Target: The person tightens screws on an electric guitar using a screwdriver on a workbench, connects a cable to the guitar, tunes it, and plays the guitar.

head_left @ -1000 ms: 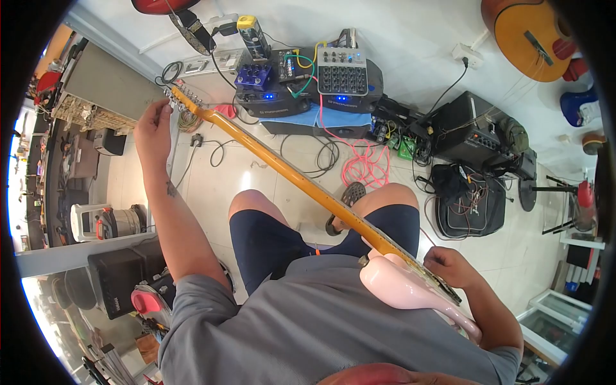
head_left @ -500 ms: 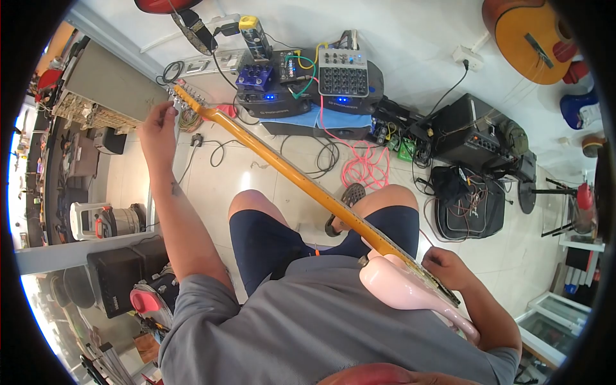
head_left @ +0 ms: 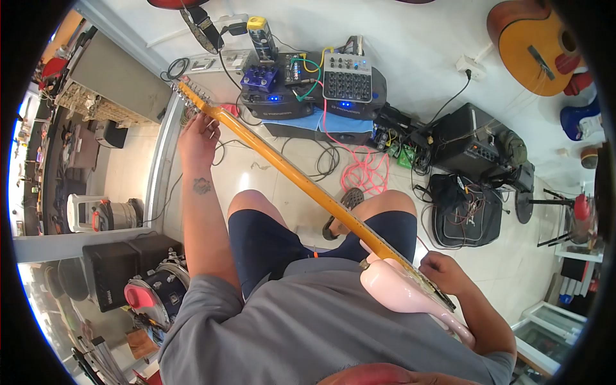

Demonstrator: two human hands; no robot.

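An electric guitar with a glossy pale pink body (head_left: 401, 287) rests across my lap, its amber wooden neck (head_left: 289, 168) slanting up to the left. The headstock (head_left: 191, 96) with metal tuning pegs is at the upper left. My left hand (head_left: 200, 136) is just below the headstock, at the start of the neck, with bent fingers spread apart; whether they touch the strings I cannot tell. Beside the body, on the string side, my right hand (head_left: 443, 273) is closed with thumb and fingers together. Anything pinched in it is hidden.
Ahead stand a mixer (head_left: 347, 78), a purple pedal (head_left: 259, 77) and speakers. A pink cable (head_left: 366, 170) lies coiled on the floor. An amplifier (head_left: 468, 144) and a black bag (head_left: 467, 215) are at right; an acoustic guitar (head_left: 536, 54) hangs above. A drum (head_left: 157, 289) is at left.
My left hand has moved right from the tuning pegs to the neck beside the headstock, its forearm turning so a tattoo shows. My right hand has shifted only slightly.
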